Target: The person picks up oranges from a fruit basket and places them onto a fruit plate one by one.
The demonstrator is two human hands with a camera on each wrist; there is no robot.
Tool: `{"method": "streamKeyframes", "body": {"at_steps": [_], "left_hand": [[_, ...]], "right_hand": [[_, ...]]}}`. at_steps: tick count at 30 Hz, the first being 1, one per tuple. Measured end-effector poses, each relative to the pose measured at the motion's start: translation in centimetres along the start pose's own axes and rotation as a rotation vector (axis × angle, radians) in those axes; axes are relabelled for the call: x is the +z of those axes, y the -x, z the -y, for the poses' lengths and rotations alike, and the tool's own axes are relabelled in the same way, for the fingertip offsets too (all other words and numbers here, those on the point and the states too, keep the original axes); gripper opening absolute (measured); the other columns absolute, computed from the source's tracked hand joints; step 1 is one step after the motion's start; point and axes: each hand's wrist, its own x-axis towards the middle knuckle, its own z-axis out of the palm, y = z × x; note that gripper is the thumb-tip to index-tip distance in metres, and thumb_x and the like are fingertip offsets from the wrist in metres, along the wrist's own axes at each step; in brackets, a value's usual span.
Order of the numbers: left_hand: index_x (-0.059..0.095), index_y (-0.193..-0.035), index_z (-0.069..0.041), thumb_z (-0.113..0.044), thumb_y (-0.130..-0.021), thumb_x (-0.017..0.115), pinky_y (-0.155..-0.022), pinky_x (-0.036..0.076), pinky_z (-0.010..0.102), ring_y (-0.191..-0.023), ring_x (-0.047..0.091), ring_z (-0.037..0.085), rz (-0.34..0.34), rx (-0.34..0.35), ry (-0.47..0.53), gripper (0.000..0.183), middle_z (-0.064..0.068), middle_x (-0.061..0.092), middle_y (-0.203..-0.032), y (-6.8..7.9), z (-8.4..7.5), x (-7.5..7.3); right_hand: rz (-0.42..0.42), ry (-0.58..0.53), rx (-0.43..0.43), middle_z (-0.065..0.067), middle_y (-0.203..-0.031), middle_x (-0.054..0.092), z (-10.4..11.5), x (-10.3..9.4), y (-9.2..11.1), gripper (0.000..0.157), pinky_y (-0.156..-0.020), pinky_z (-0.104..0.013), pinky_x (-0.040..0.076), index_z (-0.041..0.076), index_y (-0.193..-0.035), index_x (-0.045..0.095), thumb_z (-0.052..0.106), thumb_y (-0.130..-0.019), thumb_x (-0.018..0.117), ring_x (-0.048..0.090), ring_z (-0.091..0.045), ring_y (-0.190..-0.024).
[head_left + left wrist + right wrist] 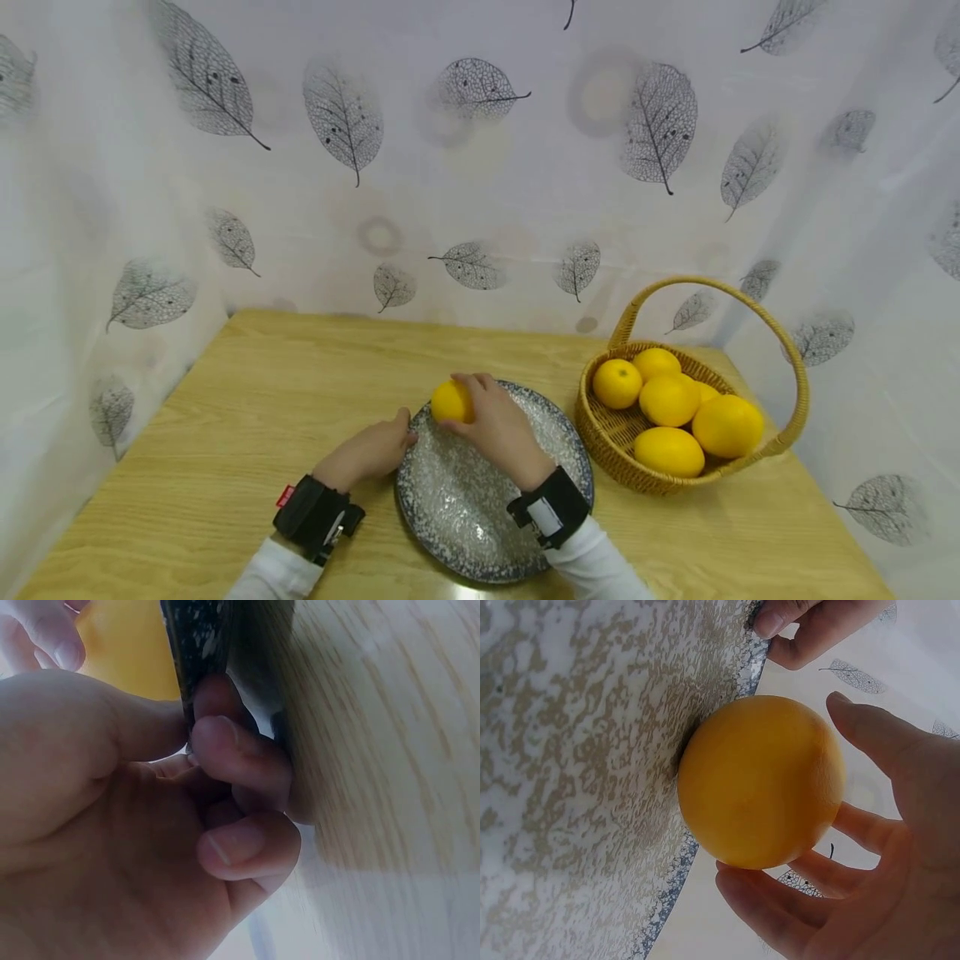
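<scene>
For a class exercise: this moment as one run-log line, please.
left fingers: pinch round speckled grey plate | right fingers: around round yellow fruit touching plate

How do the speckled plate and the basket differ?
The plate is grey and shallow; the basket is woven, tan and deeper. The basket has an arched handle; the plate has none. The plate carries one yellow-orange fruit, the basket several. The left hand grips the plate, while neither hand touches the basket. Both carry similarly coloured fruit.

A wood-grain table (300, 358) stands before a whitish curtain (517, 200) printed with dark, veined leaves (660, 125), a wicker basket (609, 452) with an arched handle (800, 383) holding yellow-orange fruits (669, 452) at the right.
</scene>
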Motion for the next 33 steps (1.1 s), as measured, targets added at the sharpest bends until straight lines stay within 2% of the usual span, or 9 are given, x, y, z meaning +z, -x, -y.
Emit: {"method": "streamKeyframes", "body": {"at_steps": [5, 10, 18, 23, 28, 33], "left_hand": [[0.030, -0.146, 0.020, -0.010, -0.107, 0.043, -0.109, 0.043, 0.059, -0.130, 0.054, 0.051, 0.002, -0.013, -0.002, 0.051, 0.044, 0.050, -0.139, -0.3, 0.4, 0.5], [0.029, -0.147, 0.020, -0.011, -0.108, 0.043, -0.111, 0.041, 0.059, -0.132, 0.052, 0.050, 0.010, -0.026, 0.005, 0.052, 0.043, 0.048, -0.141, -0.5, 0.4, 0.4], [0.028, -0.147, 0.021, -0.010, -0.108, 0.042, -0.112, 0.041, 0.058, -0.134, 0.051, 0.049, 0.017, -0.036, -0.007, 0.053, 0.043, 0.047, -0.143, -0.4, 0.3, 0.5], [0.028, -0.147, 0.021, -0.010, -0.108, 0.042, -0.112, 0.040, 0.059, -0.135, 0.050, 0.050, 0.017, -0.034, 0.002, 0.052, 0.043, 0.046, -0.144, -0.4, 0.2, 0.4], [0.029, -0.146, 0.021, -0.010, -0.108, 0.043, -0.111, 0.042, 0.058, -0.133, 0.052, 0.049, 0.009, -0.021, 0.005, 0.051, 0.043, 0.047, -0.143, -0.5, 0.2, 0.4], [0.033, -0.144, 0.019, -0.010, -0.108, 0.043, -0.104, 0.048, 0.056, -0.120, 0.062, 0.039, 0.001, -0.030, 0.010, 0.048, 0.042, 0.052, -0.139, -0.6, 0.2, 0.5]], "right_hand": [[0.002, -0.004, 0.007, -0.018, -0.140, 0.058, -0.1, 0.1, 0.2, 0.067, -0.094, -0.049, 0.057, 0.012, -0.146, 0.054, 0.041, -0.089, 0.077, 0.064, -0.035, -0.117], [0.007, 0.014, 0.018, -0.019, -0.140, 0.058, -0.2, -0.1, 0.0, 0.068, -0.094, -0.050, 0.056, 0.011, -0.145, 0.054, 0.042, -0.089, 0.078, 0.065, -0.035, -0.117], [0.007, 0.024, 0.074, -0.017, -0.144, 0.057, -0.5, -0.8, 0.6, 0.065, -0.098, -0.051, 0.054, 0.014, -0.147, 0.053, 0.043, -0.092, 0.073, 0.063, -0.036, -0.121], [-0.035, 0.054, 0.094, -0.017, -0.144, 0.058, -0.4, -1.9, 1.2, 0.057, -0.091, -0.048, 0.057, 0.014, -0.143, 0.057, 0.044, -0.096, 0.068, 0.064, -0.036, -0.119], [-0.070, 0.068, 0.108, -0.017, -0.142, 0.059, -0.5, -3.4, 1.8, 0.054, -0.095, -0.050, 0.055, 0.013, -0.143, 0.057, 0.045, -0.099, 0.064, 0.062, -0.036, -0.122], [-0.085, 0.107, 0.142, -0.016, -0.140, 0.060, -1.0, -5.2, 2.3, 0.047, -0.088, -0.047, 0.057, 0.014, -0.140, 0.060, 0.040, -0.102, 0.061, 0.064, -0.034, -0.117]]}}
